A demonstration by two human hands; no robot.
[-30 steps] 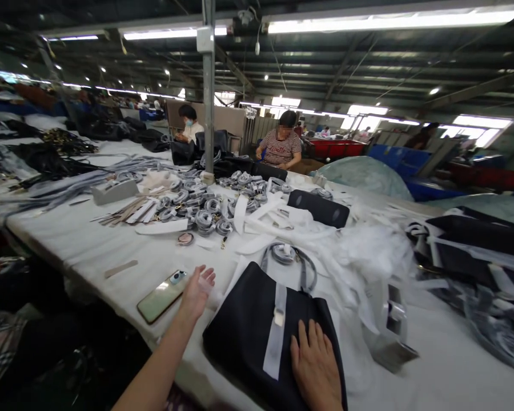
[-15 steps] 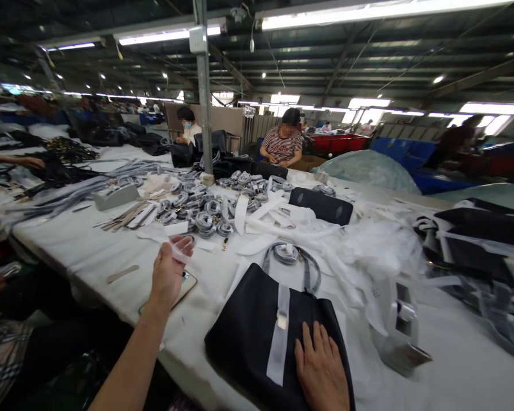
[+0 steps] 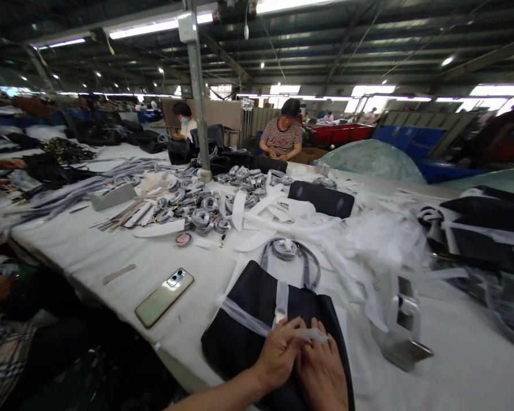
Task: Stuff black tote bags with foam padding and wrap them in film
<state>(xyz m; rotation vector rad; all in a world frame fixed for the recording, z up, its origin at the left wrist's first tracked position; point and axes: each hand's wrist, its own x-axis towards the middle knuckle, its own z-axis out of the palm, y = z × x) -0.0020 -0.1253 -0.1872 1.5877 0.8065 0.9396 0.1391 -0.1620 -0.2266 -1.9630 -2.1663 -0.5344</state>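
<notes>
A black handbag lies flat on the white-covered table, with its grey-wrapped handle and a coiled strap at the top. Down its front runs a translucent strip over a pale buckle. My left hand is closed on a thin translucent wrapping strip that crosses the bag from its left edge. The strip's end passes over the fingers of my right hand. That hand lies on the bag's lower right, fingers extended, touching my left hand.
Left of the bag lies a phone. A tape dispenser stands to the right, near crumpled white wrapping. Coiled straps are heaped farther back. A metal post rises beyond them. Other people sit around the table.
My left hand has moved right and down from above the phone to the bag, drawing the strip across its front. The phone is now uncovered. My right hand stays on the bag.
</notes>
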